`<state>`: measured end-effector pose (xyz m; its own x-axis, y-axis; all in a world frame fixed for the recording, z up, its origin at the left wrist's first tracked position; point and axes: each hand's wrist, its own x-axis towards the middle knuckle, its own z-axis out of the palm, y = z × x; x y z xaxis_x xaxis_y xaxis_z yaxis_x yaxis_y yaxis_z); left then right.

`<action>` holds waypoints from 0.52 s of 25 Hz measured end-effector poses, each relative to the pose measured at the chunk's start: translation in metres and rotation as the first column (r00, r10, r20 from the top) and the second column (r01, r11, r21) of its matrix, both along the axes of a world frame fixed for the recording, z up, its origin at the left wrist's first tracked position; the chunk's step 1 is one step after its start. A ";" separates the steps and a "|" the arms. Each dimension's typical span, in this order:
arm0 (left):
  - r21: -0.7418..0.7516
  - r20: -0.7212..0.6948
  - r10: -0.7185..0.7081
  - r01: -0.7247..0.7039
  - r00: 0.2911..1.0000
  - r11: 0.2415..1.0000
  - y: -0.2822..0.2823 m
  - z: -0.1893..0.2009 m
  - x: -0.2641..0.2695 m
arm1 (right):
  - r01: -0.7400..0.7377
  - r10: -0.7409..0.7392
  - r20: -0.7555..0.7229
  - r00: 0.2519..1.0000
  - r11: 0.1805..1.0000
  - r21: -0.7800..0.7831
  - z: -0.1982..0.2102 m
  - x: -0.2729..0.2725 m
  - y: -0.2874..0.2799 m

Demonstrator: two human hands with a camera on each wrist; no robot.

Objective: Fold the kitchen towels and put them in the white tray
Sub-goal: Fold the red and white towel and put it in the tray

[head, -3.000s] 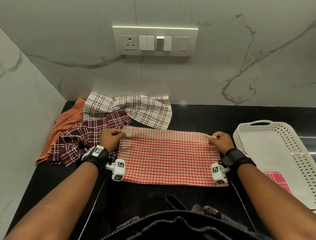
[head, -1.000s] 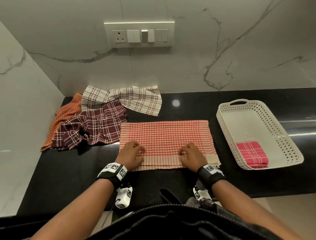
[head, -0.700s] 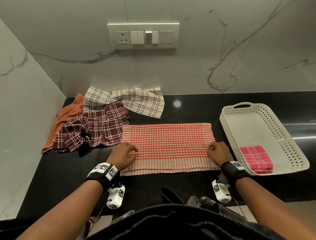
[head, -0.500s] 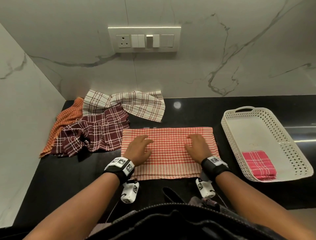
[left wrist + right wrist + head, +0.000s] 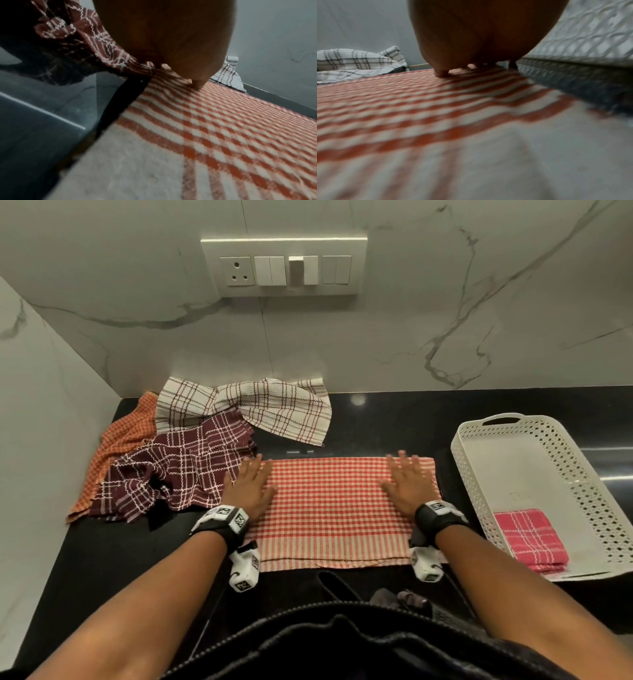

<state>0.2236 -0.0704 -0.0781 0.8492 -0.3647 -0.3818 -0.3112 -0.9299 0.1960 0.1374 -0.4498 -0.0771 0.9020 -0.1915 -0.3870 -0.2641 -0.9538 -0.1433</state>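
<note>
I see both hands flat on the red check towel [image 5: 337, 508], which lies folded in a long band on the black counter [image 5: 102, 559]. Left hand [image 5: 249, 487] presses the towel's left end, fingers straight and spread, holding nothing; its fingertips reach the far edge, and the outer ones sit at the hem of the maroon towel [image 5: 178, 470] just to their left. Right hand [image 5: 407, 484] presses the right end the same way, fingers straight, tips at the far edge, nothing gripped. From the left wrist I see the palm down on the weave [image 5: 223, 128], with the maroon cloth [image 5: 96, 44] bunched against it. From the right wrist the fingertips [image 5: 441, 73] touch the cloth, blurred. The pale striped border of the towel runs along the near edge, behind both wrists. Beyond the left fingertips lies the white plaid towel [image 5: 260, 409], crumpled; further left of them, partly under the maroon one, the orange towel [image 5: 120, 440]. Right of the right fingers, just beside the towel's end, stands the white tray [image 5: 479, 484]. A folded pink towel [image 5: 529, 537] lies in its near corner.
</note>
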 end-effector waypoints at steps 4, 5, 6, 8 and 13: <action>-0.065 0.064 0.013 -0.008 0.998 0.998 0.015 0.003 0.013 | 0.039 -0.040 -0.046 0.998 0.999 -0.012 0.006 -0.008 -0.051; -0.094 0.116 0.023 -0.012 0.993 0.995 0.012 0.006 0.015 | 0.040 -0.040 -0.032 0.999 0.999 -0.018 0.008 -0.007 -0.052; -0.115 0.166 0.029 -0.010 0.986 0.993 0.008 0.010 0.019 | 0.052 -0.052 -0.005 0.999 0.998 -0.018 0.011 -0.004 -0.051; -0.115 0.248 -0.004 0.034 0.969 0.993 0.004 0.016 0.026 | 0.085 -0.084 0.066 0.994 0.996 -0.015 0.020 0.004 -0.050; -0.104 0.236 -0.031 0.057 0.971 0.993 0.004 0.023 0.039 | 0.250 -0.258 0.057 0.965 0.961 0.115 0.027 0.018 -0.061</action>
<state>0.2623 -0.0664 -0.0547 0.8922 -0.4323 -0.1310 -0.4007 -0.8912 0.2124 0.1559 -0.5112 -0.0503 0.8547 -0.3792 -0.3545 -0.4810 -0.8352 -0.2665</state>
